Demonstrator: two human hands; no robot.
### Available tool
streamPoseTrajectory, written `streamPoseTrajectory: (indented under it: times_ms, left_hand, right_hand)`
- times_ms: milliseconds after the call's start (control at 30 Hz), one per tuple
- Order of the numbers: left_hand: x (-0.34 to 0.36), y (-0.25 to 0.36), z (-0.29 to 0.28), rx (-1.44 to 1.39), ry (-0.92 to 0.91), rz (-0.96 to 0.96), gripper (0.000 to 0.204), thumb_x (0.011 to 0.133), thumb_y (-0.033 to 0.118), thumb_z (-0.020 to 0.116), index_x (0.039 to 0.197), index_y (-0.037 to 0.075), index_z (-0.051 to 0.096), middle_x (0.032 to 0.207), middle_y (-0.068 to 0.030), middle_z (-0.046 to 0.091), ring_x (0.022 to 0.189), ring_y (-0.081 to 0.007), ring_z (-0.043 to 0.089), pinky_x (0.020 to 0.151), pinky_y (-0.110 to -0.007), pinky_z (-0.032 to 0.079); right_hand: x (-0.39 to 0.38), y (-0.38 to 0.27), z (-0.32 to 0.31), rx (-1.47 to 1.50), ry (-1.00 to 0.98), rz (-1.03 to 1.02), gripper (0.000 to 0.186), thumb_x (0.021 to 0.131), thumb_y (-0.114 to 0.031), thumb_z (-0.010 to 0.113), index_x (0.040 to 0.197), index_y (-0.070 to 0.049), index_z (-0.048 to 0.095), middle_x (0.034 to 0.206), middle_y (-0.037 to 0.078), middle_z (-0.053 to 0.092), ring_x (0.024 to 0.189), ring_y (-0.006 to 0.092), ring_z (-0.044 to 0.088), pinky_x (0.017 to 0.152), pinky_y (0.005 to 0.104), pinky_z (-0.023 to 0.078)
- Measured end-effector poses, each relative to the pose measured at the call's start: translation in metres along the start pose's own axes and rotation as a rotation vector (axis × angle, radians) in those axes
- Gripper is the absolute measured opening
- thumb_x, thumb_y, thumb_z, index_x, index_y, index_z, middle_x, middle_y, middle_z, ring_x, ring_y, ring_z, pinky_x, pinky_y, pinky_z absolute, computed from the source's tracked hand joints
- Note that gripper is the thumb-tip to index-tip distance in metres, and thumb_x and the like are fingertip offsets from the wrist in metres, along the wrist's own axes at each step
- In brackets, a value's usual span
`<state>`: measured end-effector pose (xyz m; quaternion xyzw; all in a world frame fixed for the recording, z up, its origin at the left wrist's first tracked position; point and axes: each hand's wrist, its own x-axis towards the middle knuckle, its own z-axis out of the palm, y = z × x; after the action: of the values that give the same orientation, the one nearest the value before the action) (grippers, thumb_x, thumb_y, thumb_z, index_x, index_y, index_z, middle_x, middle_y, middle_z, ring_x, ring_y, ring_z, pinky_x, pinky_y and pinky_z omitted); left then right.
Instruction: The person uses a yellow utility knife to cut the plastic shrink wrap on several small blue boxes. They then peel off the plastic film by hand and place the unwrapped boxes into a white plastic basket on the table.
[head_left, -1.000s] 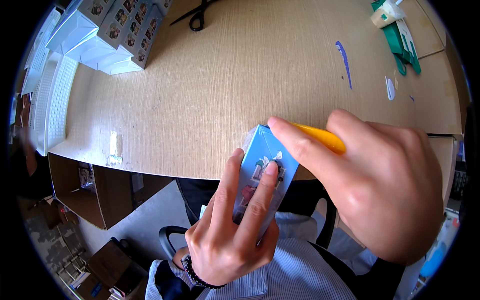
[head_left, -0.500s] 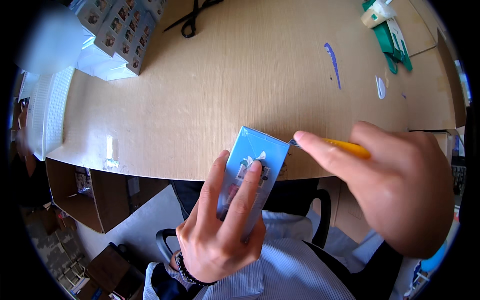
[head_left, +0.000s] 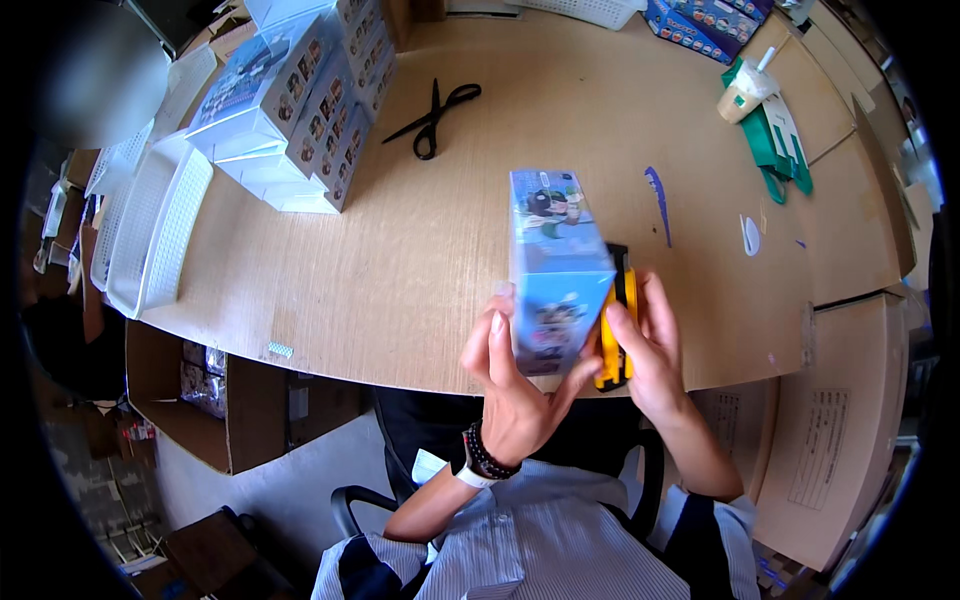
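Observation:
A light blue printed carton [head_left: 560, 285] is held tilted over the table's front edge, two of its faces showing and slightly blurred. My left hand [head_left: 515, 395] grips its near end, fingers on the left side and thumb across the lower right. Against the carton's right side lies a yellow and black utility knife [head_left: 608, 350]. My right hand [head_left: 655, 350] is closed around that knife, its fingers partly behind the handle. I cannot make out whether the blade is extended.
Stacked display boxes [head_left: 300, 130] and a white plastic basket [head_left: 165, 230] stand at left. Black scissors [head_left: 430, 120] lie farther back. At right are an iced drink [head_left: 745, 95], a green bag [head_left: 775, 150], a purple strip [head_left: 660, 205] and a cardboard box [head_left: 825, 440].
My right hand has brought the knife from the carton's far right corner down along its side. The carton has turned, showing another face. My view now takes in more of the table.

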<state>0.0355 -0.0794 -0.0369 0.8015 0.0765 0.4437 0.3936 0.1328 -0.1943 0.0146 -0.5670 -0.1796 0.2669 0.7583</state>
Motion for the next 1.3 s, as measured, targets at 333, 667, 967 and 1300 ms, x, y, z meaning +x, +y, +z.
streamPoseTrajectory:
  times_ms: [333, 667, 967, 1300]
  left_hand:
    - [0.046, 0.042, -0.065, 0.258, -0.365, 0.366, 0.039, 0.071, 0.017, 0.086, 0.108, 0.016, 0.074, 0.110, -0.0009, 0.065, 0.106, -0.0235, 0.063, 0.075, -0.032, 0.057]
    - [0.071, 0.067, -0.070, 0.364, -0.467, 0.389, 0.022, 0.071, 0.011, 0.087, 0.090, 0.008, 0.075, 0.088, -0.0025, 0.073, 0.089, -0.0180, 0.072, 0.062, -0.029, 0.060]
    - [0.076, 0.067, -0.070, 0.371, -0.513, 0.435, 0.019, 0.072, 0.007, 0.085, 0.087, 0.007, 0.073, 0.086, -0.0034, 0.071, 0.080, -0.0165, 0.070, 0.055, -0.028, 0.056]
    - [0.080, 0.073, -0.064, 0.359, -0.494, 0.330, 0.021, 0.073, 0.002, 0.083, 0.089, 0.003, 0.068, 0.087, -0.0064, 0.069, 0.076, -0.0229, 0.067, 0.061, -0.031, 0.053]
  right_hand:
    - [-0.035, 0.031, -0.006, -0.073, 0.076, -0.132, 0.022, 0.105, -0.014, 0.051, 0.123, -0.004, 0.043, 0.107, 0.006, 0.061, 0.083, 0.0059, 0.057, 0.073, 0.0209, 0.049]
    - [-0.016, 0.024, -0.050, -1.380, 0.274, -0.314, 0.038, 0.090, 0.004, 0.061, 0.128, 0.001, 0.054, 0.121, 0.018, 0.061, 0.101, 0.0319, 0.064, 0.085, 0.0424, 0.055]
    - [-0.015, 0.028, -0.058, -1.531, 0.235, -0.375, 0.044, 0.085, 0.000, 0.069, 0.128, -0.001, 0.058, 0.130, 0.015, 0.058, 0.118, 0.0334, 0.057, 0.098, 0.0439, 0.049]
    - [-0.037, 0.015, -0.004, -0.634, -0.048, -0.585, 0.092, 0.076, -0.020, 0.085, 0.149, -0.001, 0.033, 0.152, 0.023, 0.041, 0.138, 0.0388, 0.046, 0.111, 0.0457, 0.042]
